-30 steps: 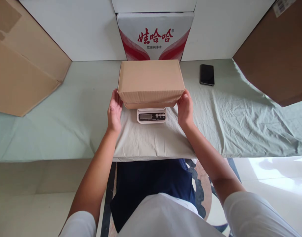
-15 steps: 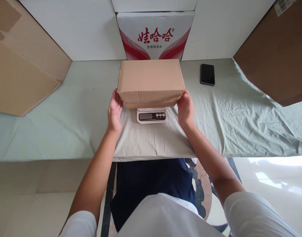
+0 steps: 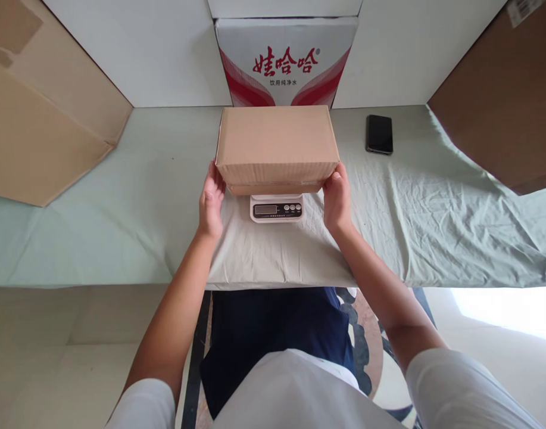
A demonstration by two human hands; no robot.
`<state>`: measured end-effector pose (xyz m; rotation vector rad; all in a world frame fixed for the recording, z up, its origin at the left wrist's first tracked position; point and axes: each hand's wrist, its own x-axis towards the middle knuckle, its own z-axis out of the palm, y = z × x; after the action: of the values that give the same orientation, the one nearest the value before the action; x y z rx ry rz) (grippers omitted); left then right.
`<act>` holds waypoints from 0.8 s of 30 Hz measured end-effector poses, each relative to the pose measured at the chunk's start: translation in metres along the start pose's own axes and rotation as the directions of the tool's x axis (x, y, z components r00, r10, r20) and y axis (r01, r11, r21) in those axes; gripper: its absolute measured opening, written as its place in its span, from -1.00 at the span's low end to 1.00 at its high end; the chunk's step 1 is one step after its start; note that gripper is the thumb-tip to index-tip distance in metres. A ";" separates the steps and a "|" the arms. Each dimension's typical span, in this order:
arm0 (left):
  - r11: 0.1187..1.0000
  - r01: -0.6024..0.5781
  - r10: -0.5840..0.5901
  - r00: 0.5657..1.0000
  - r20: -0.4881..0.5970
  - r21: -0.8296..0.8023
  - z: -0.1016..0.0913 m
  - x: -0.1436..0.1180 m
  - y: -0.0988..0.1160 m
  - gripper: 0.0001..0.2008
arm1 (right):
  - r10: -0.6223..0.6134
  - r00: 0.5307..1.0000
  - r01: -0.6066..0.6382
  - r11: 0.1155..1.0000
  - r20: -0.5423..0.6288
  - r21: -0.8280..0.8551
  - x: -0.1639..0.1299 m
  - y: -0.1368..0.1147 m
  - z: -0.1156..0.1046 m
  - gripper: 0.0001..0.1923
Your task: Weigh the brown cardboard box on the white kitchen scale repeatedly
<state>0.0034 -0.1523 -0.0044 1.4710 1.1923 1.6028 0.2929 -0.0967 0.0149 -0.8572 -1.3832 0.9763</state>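
Carton on scale, both hands at its ends.

L hand [image 3: 211, 201] & R hand [image 3: 336, 198]: open, palms flat vs. short sides of closed brown box [image 3: 277, 143], near front corners. Box sits on white scale [image 3: 277, 208], overhanging it; display visible. Cloth-covered table [image 3: 121, 214]: free room L & R; phone [image 3: 379, 134] well apart, far R.

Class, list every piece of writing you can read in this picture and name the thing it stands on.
"娃哈哈" in red, on the white carton against the wall.
"饮用纯净水" beneath it, same carton.
Scale display and button labels: too small.
Sticker on the brown board, top right: blurred.
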 end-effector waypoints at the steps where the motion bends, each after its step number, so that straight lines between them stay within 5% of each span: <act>1: 1.000 0.002 -0.002 1.000 0.004 0.006 0.001 0.000 0.001 -0.05 | 0.002 1.000 -0.002 1.000 -0.011 0.015 0.000 0.000 0.000 -0.41; 24: 0.997 0.054 -0.054 0.999 0.007 -0.059 0.005 -0.003 0.005 -0.08 | 0.064 0.998 -0.064 0.996 0.005 0.062 -0.004 -0.005 0.006 -0.31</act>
<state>0.0091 -0.1560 -0.0015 1.3933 1.1620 1.5840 0.2876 -0.1024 0.0185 -0.8575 -1.3280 1.0650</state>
